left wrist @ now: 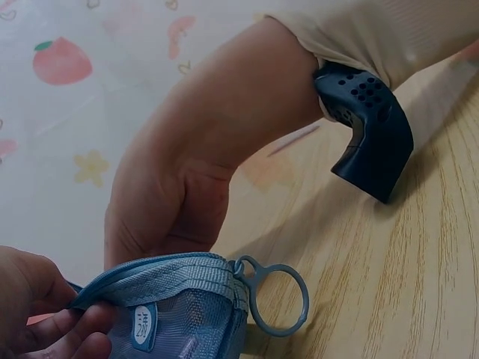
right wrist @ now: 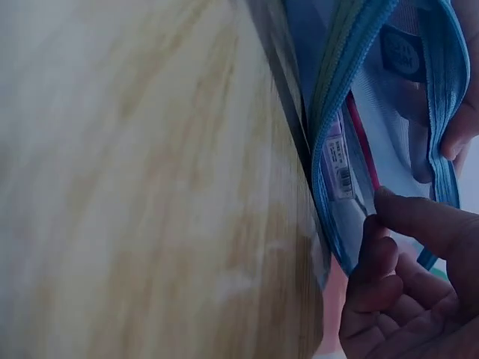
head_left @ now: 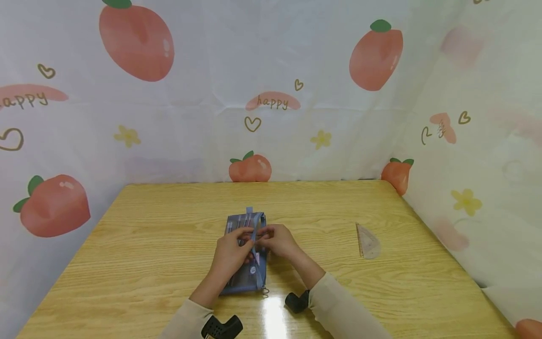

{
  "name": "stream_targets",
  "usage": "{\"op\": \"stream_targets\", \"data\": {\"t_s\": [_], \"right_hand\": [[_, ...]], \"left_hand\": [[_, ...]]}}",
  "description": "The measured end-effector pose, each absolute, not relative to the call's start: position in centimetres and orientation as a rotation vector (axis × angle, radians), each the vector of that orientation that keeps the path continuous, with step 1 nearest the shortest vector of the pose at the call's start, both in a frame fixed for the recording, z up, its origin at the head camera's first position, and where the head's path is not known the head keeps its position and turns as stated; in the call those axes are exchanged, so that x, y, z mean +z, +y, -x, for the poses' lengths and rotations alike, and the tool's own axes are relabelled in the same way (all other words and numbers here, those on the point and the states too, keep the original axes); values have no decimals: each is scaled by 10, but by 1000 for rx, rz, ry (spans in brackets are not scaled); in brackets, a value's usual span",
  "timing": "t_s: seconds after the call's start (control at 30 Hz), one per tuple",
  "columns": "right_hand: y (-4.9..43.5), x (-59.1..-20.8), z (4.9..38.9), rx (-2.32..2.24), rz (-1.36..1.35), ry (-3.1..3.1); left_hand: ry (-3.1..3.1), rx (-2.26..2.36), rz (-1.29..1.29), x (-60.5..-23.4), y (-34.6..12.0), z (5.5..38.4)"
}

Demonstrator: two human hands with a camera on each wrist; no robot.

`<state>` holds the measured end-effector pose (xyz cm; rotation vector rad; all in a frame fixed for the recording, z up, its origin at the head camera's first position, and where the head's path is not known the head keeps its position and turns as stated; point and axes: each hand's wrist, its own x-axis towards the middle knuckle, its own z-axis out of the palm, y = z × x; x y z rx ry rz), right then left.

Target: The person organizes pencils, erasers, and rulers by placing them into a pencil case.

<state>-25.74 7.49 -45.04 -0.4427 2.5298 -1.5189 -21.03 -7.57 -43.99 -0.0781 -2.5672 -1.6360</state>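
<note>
A blue mesh pencil case (head_left: 244,281) lies on the table with its zipper open along the right side; slim pens or pencils show through the mesh. My left hand (head_left: 228,254) grips the zipper edge, its fingers (left wrist: 90,325) folded over the rim in the left wrist view. Over the opening, my right hand (head_left: 279,241) brings thumb and index finger together at the end of a thin red stick (right wrist: 362,142), which lies inside the case. Beside the stick is a small package with a barcode (right wrist: 338,164). A ring (left wrist: 281,299) hangs from the case's corner.
A clear set square (head_left: 368,242) lies on the wooden table (head_left: 161,245) to the right. Black wrist devices (head_left: 222,327) sit at both sleeves. A white cloth with printed peaches (head_left: 271,52) stands behind the table and along its sides.
</note>
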Motion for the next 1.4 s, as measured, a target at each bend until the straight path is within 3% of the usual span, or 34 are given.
{"op": "stream_targets", "data": {"t_s": [0.4, 0.93, 1.4], "right_hand": [[110, -439, 262, -1291, 546, 2709], [295, -406, 260, -632, -2, 2936], [321, -421, 251, -722, -112, 2902]], "left_hand": [[-2551, -1656, 60, -437, -75, 209], [-2531, -1676, 52, -439, -76, 210], [-2537, -1662, 51, -437, -76, 209]]}}
